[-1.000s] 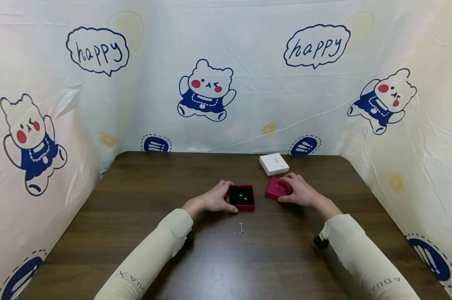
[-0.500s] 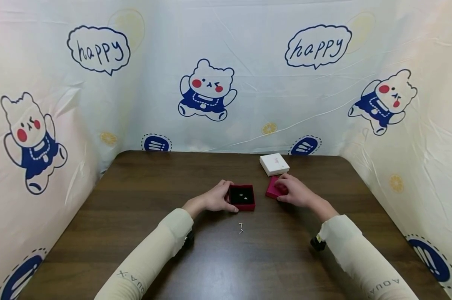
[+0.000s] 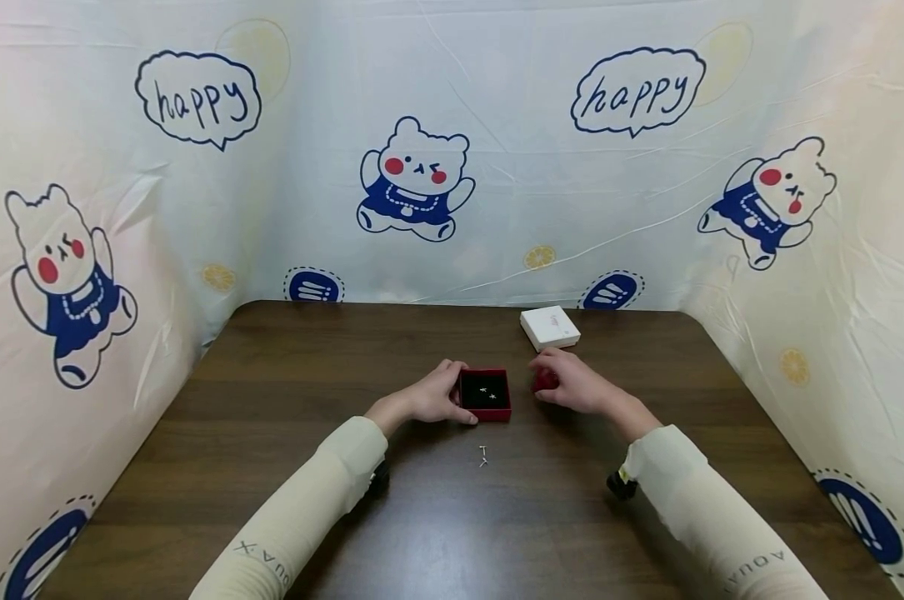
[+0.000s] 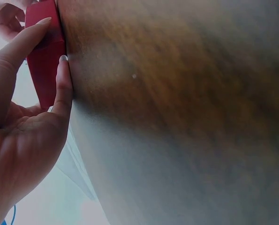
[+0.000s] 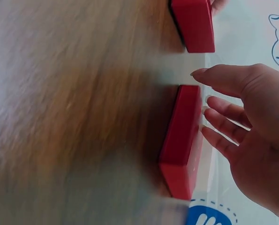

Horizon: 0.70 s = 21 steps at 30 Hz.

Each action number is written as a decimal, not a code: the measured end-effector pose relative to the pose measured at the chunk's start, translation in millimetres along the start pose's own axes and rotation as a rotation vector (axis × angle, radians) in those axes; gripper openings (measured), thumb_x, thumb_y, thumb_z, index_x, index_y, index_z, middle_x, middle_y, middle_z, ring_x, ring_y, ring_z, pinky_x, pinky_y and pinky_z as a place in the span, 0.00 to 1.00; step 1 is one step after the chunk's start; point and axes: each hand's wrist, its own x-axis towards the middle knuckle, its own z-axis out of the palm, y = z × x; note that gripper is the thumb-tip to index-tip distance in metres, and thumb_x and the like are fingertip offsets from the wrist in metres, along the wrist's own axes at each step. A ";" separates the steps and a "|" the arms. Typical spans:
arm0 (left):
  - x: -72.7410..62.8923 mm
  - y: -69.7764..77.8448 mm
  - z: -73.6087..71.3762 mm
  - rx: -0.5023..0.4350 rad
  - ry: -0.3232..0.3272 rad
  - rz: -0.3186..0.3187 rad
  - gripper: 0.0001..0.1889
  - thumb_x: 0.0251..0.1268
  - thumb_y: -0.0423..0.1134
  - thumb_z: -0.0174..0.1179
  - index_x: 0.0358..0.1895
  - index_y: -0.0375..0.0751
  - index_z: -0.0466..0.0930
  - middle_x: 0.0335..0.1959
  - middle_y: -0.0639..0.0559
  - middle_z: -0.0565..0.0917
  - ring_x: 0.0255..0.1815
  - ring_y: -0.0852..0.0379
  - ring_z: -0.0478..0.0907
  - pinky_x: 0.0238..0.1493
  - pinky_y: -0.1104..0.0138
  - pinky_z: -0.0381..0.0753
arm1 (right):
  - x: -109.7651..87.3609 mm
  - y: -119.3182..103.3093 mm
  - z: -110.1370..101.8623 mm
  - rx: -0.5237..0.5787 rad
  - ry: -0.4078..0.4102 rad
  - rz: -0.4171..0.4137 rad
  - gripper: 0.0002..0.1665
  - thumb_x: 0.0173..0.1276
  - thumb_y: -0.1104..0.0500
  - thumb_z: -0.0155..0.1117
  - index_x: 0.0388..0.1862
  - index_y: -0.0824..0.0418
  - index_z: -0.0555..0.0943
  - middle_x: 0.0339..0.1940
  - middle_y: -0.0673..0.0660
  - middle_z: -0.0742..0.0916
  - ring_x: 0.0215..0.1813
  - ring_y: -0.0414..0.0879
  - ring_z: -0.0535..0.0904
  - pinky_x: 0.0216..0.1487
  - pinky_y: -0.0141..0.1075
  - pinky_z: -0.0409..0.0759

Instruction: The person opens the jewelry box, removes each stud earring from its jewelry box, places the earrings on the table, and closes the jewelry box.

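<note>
Your right hand (image 3: 575, 385) has shifted left over the red lid (image 5: 180, 131), thumb and fingers apart rather than clamped on it, while your left hand (image 3: 431, 397) grips the uncovered box (image 3: 486, 415) on the table (image 3: 452, 525) just beside, seemingly steadying it, the lid still off.

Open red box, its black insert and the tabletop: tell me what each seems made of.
Open red box: probably coated cardboard, satin, given its crisp edges and soft sheen.
Black insert: perhaps foam or velvet, matte, with no visible shine.
Tabletop: wood or wood-look laminate, semi-gloss, from its brown grain and glare.
</note>
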 end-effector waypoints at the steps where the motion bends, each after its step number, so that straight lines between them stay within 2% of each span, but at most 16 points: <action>1: -0.1 -0.1 0.0 -0.001 0.003 0.003 0.42 0.54 0.44 0.79 0.68 0.34 0.66 0.57 0.42 0.69 0.51 0.52 0.69 0.59 0.57 0.72 | 1.0 -2.7 -0.2 -0.003 -0.002 -0.006 0.26 0.65 0.63 0.74 0.60 0.69 0.80 0.54 0.63 0.82 0.53 0.53 0.78 0.56 0.52 0.78; 11: 0.5 -0.5 0.1 -0.001 -0.006 -0.008 0.42 0.54 0.45 0.79 0.68 0.35 0.65 0.56 0.42 0.68 0.51 0.52 0.70 0.59 0.57 0.72 | 13.6 -25.5 -1.6 0.017 -0.041 -0.021 0.23 0.69 0.61 0.70 0.61 0.67 0.80 0.56 0.63 0.84 0.55 0.55 0.80 0.59 0.52 0.78; 21: 0.7 -0.7 -1.1 -0.008 0.000 0.004 0.43 0.53 0.45 0.80 0.69 0.34 0.65 0.57 0.41 0.69 0.51 0.51 0.70 0.59 0.58 0.73 | 27.1 -39.4 0.6 0.045 -0.072 -0.045 0.18 0.70 0.60 0.70 0.57 0.64 0.83 0.54 0.59 0.85 0.57 0.54 0.81 0.61 0.52 0.78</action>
